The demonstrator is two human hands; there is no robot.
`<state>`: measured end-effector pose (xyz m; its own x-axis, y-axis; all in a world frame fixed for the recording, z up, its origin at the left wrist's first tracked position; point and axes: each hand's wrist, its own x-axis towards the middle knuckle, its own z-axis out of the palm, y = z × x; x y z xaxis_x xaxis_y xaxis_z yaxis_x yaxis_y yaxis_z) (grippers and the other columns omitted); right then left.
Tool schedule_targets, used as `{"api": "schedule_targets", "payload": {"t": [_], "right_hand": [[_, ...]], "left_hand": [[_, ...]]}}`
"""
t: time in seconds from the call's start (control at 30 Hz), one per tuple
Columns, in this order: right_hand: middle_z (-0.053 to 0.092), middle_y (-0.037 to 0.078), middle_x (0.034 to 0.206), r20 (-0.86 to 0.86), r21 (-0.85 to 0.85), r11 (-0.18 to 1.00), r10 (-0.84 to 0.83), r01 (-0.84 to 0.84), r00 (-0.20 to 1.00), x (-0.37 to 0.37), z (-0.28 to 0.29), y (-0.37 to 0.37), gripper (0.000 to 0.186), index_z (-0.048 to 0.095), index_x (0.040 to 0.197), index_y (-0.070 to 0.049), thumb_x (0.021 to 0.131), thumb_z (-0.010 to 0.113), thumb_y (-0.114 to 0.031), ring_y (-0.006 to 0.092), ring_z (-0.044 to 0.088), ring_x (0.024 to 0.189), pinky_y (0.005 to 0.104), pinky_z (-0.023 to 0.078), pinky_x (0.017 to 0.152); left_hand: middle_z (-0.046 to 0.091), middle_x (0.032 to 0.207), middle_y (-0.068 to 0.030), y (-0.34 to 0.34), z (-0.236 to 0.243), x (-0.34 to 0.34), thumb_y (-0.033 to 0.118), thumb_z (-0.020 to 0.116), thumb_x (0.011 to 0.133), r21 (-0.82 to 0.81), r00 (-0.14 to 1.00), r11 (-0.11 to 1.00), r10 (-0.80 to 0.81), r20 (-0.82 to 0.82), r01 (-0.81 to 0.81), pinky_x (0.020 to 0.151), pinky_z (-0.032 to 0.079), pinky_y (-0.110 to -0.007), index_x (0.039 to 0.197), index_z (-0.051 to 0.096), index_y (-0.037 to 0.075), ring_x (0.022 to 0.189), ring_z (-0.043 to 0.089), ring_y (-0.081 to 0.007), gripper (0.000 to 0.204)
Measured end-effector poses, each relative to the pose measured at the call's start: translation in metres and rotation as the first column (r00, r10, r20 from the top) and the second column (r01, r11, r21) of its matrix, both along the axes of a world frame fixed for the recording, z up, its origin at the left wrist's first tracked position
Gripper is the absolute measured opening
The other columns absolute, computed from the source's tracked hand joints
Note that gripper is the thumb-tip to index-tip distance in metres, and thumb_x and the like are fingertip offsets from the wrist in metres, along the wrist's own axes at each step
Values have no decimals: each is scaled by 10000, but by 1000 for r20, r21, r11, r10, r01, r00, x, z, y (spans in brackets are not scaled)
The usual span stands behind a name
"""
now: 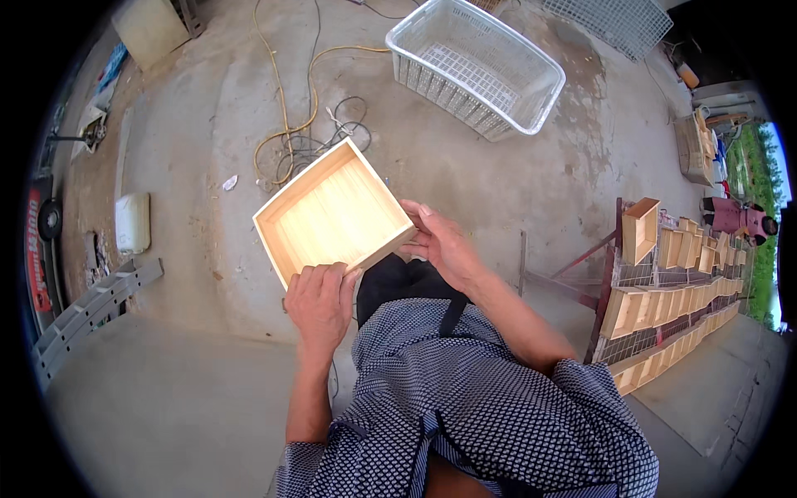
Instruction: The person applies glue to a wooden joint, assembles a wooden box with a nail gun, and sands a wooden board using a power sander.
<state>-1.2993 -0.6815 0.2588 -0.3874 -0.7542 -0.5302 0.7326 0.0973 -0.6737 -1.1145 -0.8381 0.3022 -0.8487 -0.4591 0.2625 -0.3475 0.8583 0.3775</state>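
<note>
An open, shallow box of pale wood [328,217] is held up in front of me, tilted so its bare inside faces the camera. My left hand [322,303] grips its near side at the lower edge, fingers curled over the rim. My right hand [444,249] holds the box at its right corner, with the thumb and fingers along the outer side.
A pale plastic crate [531,108] stands ahead, beside tangled cables and hose [286,131]. Rows of similar wooden boxes [639,309] rest on a rack at right, with a person [741,214] beyond. A white jerrycan [133,222] and a metal ladder [98,307] are at left.
</note>
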Motion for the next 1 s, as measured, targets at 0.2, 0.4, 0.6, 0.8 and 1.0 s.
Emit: {"api": "schedule_targets", "payload": {"t": [0.2, 0.4, 0.6, 0.8, 1.0], "right_hand": [[574, 142, 1501, -46, 36, 992, 123, -121, 991, -157, 4, -131, 635, 419, 1591, 22, 1129, 510, -403, 212, 611, 1307, 373, 560, 1028], [553, 210, 1496, -229, 106, 989, 121, -99, 966, -306, -31, -269, 723, 432, 1562, 33, 1036, 696, -387, 245, 581, 1332, 358, 560, 998], [689, 184, 1321, -296, 317, 942, 209, -111, 932, -446, -6, -387, 629, 556, 1478, 33, 1032, 662, -398, 246, 661, 1200, 364, 562, 933], [758, 124, 1145, -222, 389, 918, 12, 77, 975, -598, -50, -490, 480, 731, 1230, 29, 1088, 542, -388, 216, 735, 1013, 315, 557, 831], [741, 99, 836, -408, 364, 887, -122, 283, 905, -794, -102, -573, 288, 743, 890, 56, 993, 543, -123, 181, 697, 793, 321, 545, 744]], "left_hand": [[662, 821, -57, -97, 2, -135, 169, 825, 860, -37, 996, 997, 66, -63, -68, 662, 442, -412, 968, 697, 71, 735, 601, -273, 195], [664, 815, -53, -241, -39, -297, 176, 830, 853, -35, 997, 999, 16, -72, -18, 661, 443, -406, 961, 697, 78, 750, 613, -268, 198], [652, 777, -45, -377, -10, -440, 263, 819, 863, 17, 997, 997, -75, 16, 75, 663, 467, -413, 897, 697, 102, 745, 628, -248, 205], [672, 780, -80, -506, -40, -545, 245, 819, 866, 49, 999, 999, -13, 31, 11, 679, 495, -435, 896, 718, 90, 758, 647, -293, 188], [697, 787, -182, -664, -75, -664, 323, 764, 952, 268, 968, 931, 251, 16, -246, 666, 522, -442, 940, 725, 16, 689, 652, -320, 310]]}}
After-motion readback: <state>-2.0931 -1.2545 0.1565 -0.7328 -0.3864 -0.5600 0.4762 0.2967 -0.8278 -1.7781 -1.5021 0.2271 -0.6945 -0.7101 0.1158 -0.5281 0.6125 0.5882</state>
